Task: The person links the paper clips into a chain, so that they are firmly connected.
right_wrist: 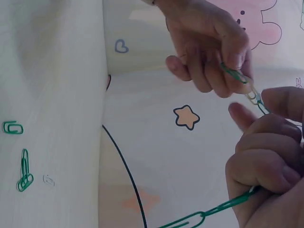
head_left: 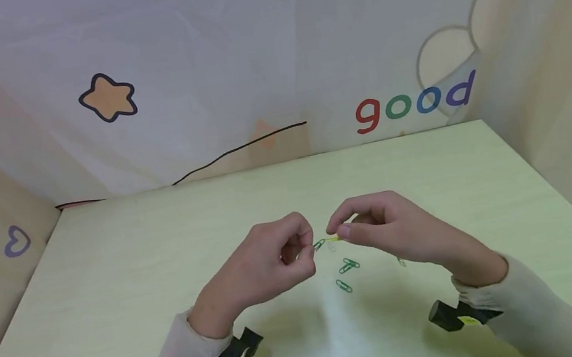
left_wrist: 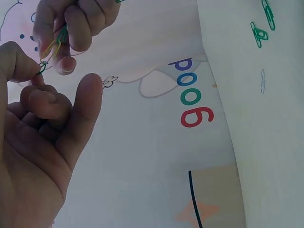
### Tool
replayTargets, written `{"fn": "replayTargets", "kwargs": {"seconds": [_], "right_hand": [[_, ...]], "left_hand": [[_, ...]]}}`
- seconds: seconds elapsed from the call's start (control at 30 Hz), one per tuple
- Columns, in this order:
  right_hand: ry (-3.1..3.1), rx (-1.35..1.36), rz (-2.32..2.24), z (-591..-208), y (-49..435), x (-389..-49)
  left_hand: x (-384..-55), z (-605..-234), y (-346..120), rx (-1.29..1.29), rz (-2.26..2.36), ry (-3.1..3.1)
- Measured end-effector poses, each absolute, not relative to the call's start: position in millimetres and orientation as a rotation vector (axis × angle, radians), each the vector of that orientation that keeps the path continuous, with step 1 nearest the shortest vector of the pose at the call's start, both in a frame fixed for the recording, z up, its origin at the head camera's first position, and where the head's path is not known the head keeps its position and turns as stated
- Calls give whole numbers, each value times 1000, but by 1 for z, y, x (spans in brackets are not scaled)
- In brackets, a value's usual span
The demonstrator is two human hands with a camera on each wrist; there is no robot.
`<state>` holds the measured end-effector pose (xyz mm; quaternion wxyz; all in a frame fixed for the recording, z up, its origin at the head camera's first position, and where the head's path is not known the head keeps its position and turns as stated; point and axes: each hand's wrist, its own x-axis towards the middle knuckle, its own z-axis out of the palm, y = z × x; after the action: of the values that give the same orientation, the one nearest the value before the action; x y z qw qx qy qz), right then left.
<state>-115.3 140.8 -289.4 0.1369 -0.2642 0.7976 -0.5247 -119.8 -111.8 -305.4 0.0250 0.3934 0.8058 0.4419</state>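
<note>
Head view: green clip (head_left: 319,244) and yellow clip (head_left: 332,238) meet between 2 pairs of fingertips

From where I stand, everything seems to depend on how these 2 small clips lie to each other. The left hand (head_left: 262,260) pinches the green clip, which points out to the right and is tilted slightly away from the person. The yellow clip lies just to the right of it, its long axis nearly level from side to side. It is nearer to the right hand (head_left: 397,226), whose thumb and forefinger are closed on its far end. The 2 clips look to be touching end to end; whether they are truly hooked, I cannot tell.

The fingers hide much of the clips, and this is the main obstacle. A green chain (right_wrist: 228,204) also hangs from the right hand, and I judge that it could catch or swing.

Below the hands, on the table (head_left: 162,248), lie a pale clip (head_left: 332,247), an overlapping green pair (head_left: 348,265) and, closest to the person, a single green clip (head_left: 343,286).
</note>
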Motion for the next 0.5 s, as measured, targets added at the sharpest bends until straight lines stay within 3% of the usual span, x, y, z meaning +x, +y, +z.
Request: {"fn": "replayTargets", "kwargs": {"seconds": [0.5], "right_hand": [[2032, -974, -1527, -296, 134, -115]], "left_hand": [[-112, -296, -110, 1302, 1458, 2408]]}}
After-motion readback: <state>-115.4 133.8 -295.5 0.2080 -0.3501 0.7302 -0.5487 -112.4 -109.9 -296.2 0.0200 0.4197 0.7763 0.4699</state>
